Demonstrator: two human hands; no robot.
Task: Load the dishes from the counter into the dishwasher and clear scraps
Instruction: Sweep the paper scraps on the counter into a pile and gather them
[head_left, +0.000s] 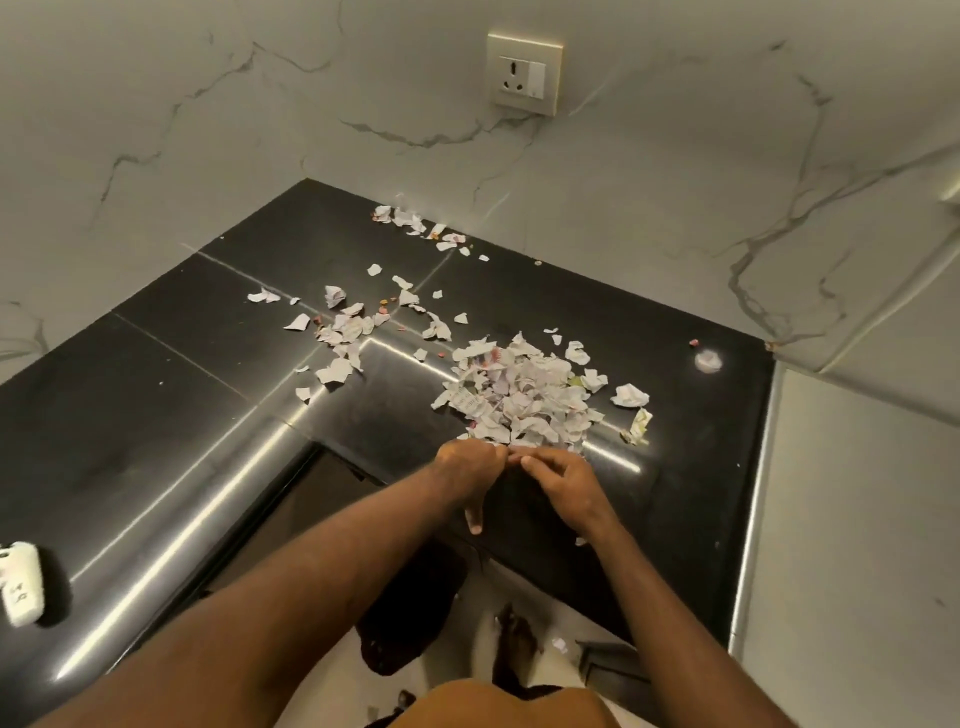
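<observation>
Head view: the step in hand is judged to be clearing scraps; no dishes or dishwasher show. The left hand (470, 467) and right hand (563, 483) meet fingertip to fingertip at the near fringe of the pile (519, 395), which lies just beyond them on the bench (156, 415). Both hands are narrow, with fingers curled in and the left thumb pointing back toward the person. Whether either grips paper cannot be told.

Loose scraps (343, 338) lie well beyond and to the left of the left hand. A wad (629, 396) sits beyond and to the right of the right hand.

Materials:
- **Scraps:** thin torn paper, printed, ragged-edged, some crumpled.
- **Bench:** black polished stone in jointed slabs, glossy, with a rounded front edge.
- **Wall (156, 130):** pale, grey-veined, smooth.

Judgement: the next move calls for cupping both hands round the pile and either drawing it to the bench edge or lifting a handful. Paper this light should slide readily on the slick stone, but it may spill between the fingers. The outlying scraps would need gathering in afterwards.
</observation>
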